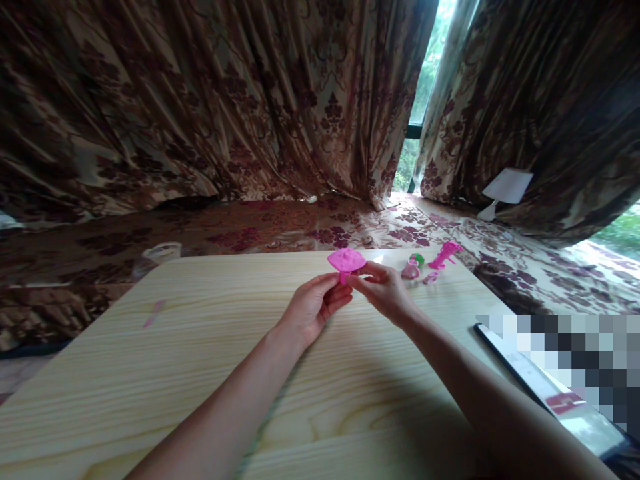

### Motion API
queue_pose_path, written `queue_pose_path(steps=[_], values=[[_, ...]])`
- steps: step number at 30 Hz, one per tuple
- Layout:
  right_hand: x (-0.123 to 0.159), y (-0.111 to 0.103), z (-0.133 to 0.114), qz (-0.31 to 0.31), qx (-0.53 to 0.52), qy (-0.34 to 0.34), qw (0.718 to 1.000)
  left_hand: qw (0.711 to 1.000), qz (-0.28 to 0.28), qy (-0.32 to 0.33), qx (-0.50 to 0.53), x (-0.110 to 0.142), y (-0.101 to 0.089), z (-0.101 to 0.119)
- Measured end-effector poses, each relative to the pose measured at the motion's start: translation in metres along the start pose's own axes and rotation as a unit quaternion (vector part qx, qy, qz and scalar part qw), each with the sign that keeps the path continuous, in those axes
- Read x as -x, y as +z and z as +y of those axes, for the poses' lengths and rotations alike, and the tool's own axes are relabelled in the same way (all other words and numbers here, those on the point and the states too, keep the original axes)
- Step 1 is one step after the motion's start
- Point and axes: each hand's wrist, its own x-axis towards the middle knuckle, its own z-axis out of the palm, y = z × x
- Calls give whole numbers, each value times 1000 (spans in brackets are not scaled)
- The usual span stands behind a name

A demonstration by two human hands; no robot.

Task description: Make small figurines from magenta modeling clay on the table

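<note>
Above the far half of the table, both of my hands meet at a bright pink plastic piece [346, 261]. It has a wide, fan-like top and a short narrow stem below; its exact kind I cannot make out. My left hand [317, 303] pinches the stem from the left, its lower fingers curled beneath. From the right, my right hand [384, 290] grips the piece near its right edge with thumb and fingertips. Parts of the stem are hidden behind the fingers.
On the wooden table [225, 373], a pink upright toy piece [445, 255], a green round item [417, 259] and small pink pieces [411, 269] stand at the back right. A thin pink piece [154, 313] lies left. A tablet-like device [545, 387] sits at the right edge; a lamp [507, 187] stands beyond.
</note>
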Motion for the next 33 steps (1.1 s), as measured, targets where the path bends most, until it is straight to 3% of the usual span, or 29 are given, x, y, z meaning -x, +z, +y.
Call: queue_pose_path(steps=[9, 16, 22, 25, 28, 33], values=[[-3, -1, -6, 24, 21, 27, 999, 997, -13, 2, -71, 2, 2, -1], [-4, 3, 5, 55, 143, -91, 984, 995, -100, -18, -17, 6, 2, 1], [0, -2, 1, 82, 152, -88, 981, 985, -162, -51, 20, 7, 2, 2], [1, -4, 0, 71, 110, -67, 989, 991, -131, -23, -20, 6, 3, 1], [1, -4, 2, 60, 83, -48, 994, 993, -81, 50, -76, 6, 5, 0], [-1, -2, 5, 54, 80, -46, 994, 988, -76, 102, -91, 6, 6, -1]])
